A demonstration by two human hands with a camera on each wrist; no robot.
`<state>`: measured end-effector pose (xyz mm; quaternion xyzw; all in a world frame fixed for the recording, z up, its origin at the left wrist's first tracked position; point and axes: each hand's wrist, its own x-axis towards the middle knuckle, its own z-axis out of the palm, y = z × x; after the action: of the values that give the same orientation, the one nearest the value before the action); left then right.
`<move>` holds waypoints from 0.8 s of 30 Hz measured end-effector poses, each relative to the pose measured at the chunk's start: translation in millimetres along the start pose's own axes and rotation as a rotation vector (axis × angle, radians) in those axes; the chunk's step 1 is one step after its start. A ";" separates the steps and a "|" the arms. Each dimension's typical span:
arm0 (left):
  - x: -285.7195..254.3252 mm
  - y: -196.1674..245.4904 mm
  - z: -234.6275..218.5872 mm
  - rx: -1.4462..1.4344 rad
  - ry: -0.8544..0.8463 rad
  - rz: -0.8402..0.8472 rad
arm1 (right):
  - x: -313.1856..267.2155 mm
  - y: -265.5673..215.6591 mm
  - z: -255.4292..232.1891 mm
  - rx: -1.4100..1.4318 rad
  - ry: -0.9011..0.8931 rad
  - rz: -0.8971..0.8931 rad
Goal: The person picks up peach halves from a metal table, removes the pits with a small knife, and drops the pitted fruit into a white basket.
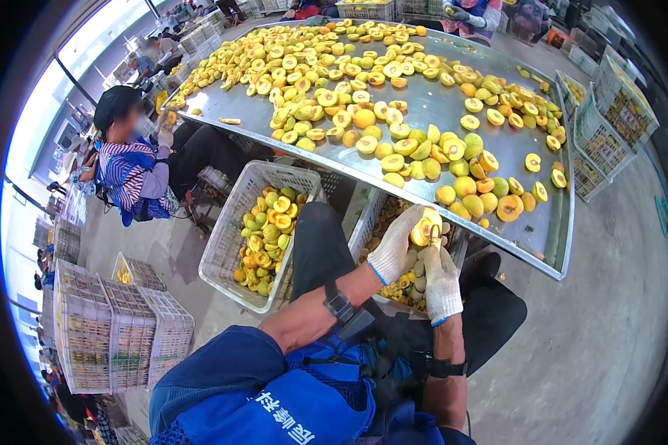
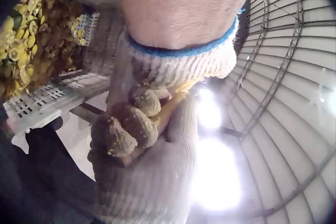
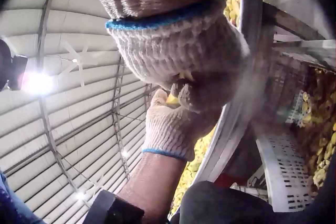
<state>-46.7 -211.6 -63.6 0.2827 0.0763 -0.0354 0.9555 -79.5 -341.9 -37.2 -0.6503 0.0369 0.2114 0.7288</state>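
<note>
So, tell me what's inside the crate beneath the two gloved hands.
The crate holds yellow fruit pieces and brownish bits too small to identify. The left hand and right hand hide part; the bottom is covered.

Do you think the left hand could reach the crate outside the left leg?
Probably yes: the crate is open-topped and only the left leg lies between, though the left hand holds a fruit half.

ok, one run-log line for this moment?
left hand: holds yellow fruit | right hand: grips slim tool at fruit | metal table: halved fruit
</note>
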 end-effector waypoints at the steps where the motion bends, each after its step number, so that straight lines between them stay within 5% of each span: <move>1: -0.6 1.1 -0.6 -0.016 -0.001 -0.012 | -1.3 -1.6 -0.8 0.000 0.002 -0.002; 10: -3.3 -7.9 -4.9 0.069 0.071 0.109 | -14.7 -2.1 -3.2 0.265 -0.041 0.202; 13: -4.7 -10.1 -3.1 0.082 0.124 0.056 | -7.2 10.0 -2.6 0.281 -0.038 0.142; 15: -3.8 -10.4 -3.8 0.054 0.129 -0.001 | 2.3 19.7 -3.8 0.108 0.109 -0.171; 18: -7.6 -11.1 -1.7 0.074 0.049 0.099 | 7.7 17.9 -8.1 -0.090 0.289 -0.321; 19: -10.1 -9.8 1.6 0.090 0.028 0.160 | -0.6 2.3 -4.9 0.003 0.296 -0.212; 24: -25.9 -2.8 17.0 0.398 -0.007 0.289 | 4.6 12.0 -6.4 -0.152 0.248 -0.238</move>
<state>-70.4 -222.6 -46.7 0.4731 0.0233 0.0864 0.8764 -78.3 -346.1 -50.9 -0.7241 0.0331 0.0441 0.6874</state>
